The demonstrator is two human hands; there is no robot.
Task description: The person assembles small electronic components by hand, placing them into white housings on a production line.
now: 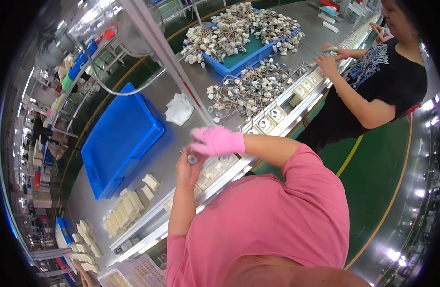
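Note:
My left hand (185, 170), bare, is raised over the conveyor rail with its fingers curled around a small grey round part (192, 159). Just above it is my right hand (216, 140) in a pink glove. Its fingertips are smeared by motion and come close to the left fingers; whether they grip anything cannot be made out. Below both hands, square cream-coloured housings (223, 160) sit in a row on the conveyor (244, 161). Further up the line, more housings (265, 124) hold round grey parts.
An empty-looking blue tray (119, 138) lies at left, with a crumpled white cloth (179, 109) beside it. Wired connectors (258, 88) pile up around another blue tray (244, 63). Cream blocks (124, 210) stand lower left. A metal post (165, 52) rises ahead; a co-worker (373, 81) works at right.

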